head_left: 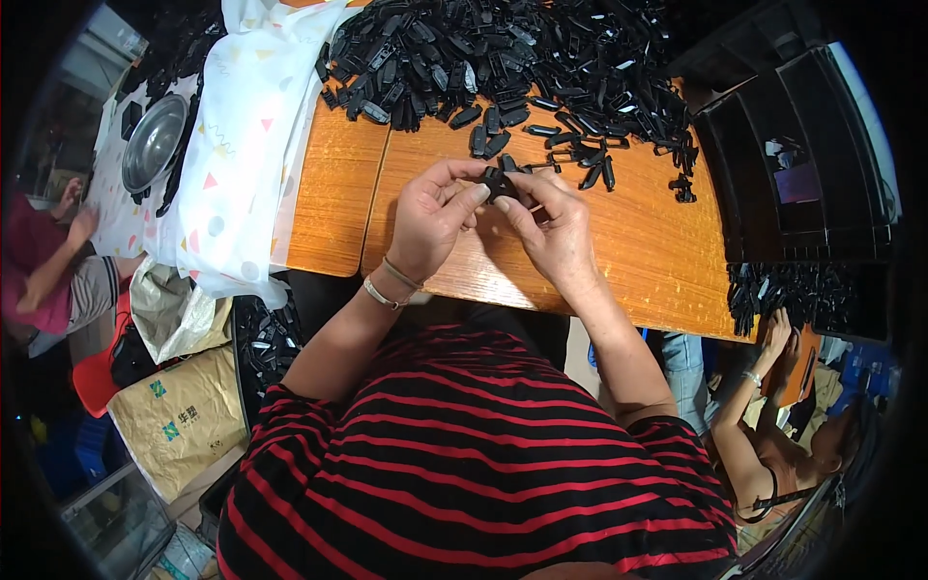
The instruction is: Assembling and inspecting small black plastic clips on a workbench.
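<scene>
Between my two hands, just above the wooden table [333, 198], is a small black plastic part [496, 184]. My left hand [430, 215] pinches it with thumb and fingertips. From the other side my right hand [558, 224] grips it the same way, so the fingers hide much of it and its exact kind cannot be made out. Beyond my fingertips lie several loose black plastic pieces [495, 145]. Behind them spreads a big heap of similar black pieces [435, 58].
A patterned white plastic sheet [237, 145] covers the table's left part, with a metal bowl [155, 143] farther left. Black bins [788, 164] stand right. Two people work nearby, one at each side. A printed brown sack [184, 416] and a crate of black parts [266, 338] sit lower left.
</scene>
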A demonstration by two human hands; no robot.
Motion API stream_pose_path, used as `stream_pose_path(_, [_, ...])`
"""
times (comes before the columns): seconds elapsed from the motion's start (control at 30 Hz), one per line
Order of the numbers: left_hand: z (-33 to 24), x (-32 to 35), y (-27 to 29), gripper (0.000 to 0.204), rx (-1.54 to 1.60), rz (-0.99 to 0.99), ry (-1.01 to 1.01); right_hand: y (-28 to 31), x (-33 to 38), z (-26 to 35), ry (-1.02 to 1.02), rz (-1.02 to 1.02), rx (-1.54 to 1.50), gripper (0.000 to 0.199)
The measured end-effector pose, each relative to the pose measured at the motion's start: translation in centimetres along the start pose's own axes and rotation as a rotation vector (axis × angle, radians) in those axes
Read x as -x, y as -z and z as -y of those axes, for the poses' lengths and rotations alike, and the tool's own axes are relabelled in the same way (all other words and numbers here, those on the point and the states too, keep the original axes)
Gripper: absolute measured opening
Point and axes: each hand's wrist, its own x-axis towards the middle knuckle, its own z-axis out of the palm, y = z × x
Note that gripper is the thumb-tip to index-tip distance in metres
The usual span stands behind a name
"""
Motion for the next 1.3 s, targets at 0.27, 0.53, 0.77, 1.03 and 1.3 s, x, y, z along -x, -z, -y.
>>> stream_pose_path(0.27, [0.9,1.4,-0.7,0.024,-0.070,-0.088,-0.066,-1.8,1.0,-0.7,0.268,-0.151,0.254,0.028])
stream_pose_path(0.53, [1.2,2.9,-0.4,0.028,-0.285,-0.087,-0.084,-3.6,2.2,0.1,0.177,-0.176,0.241,0.045])
stream_pose_path(0.77, [-0.6,3.2,-0.1,0.013,-0.297,0.022,-0.253,-4.1,1.7,-0.3,0.298,0.026,-0.044,0.050])
stream_pose_path(1.03, [-3.6,5.0,1.2,0.012,-0.415,0.008,-0.146,-7.3,3.3,1.2,-0.089,0.219,-0.248,0.045])
stream_pose_path(1.3, [-10.9,12.7,11.0,0.021,-1.614,0.004,0.417,-1.3,0.4,-1.7,0.212,0.094,0.201,0.021])
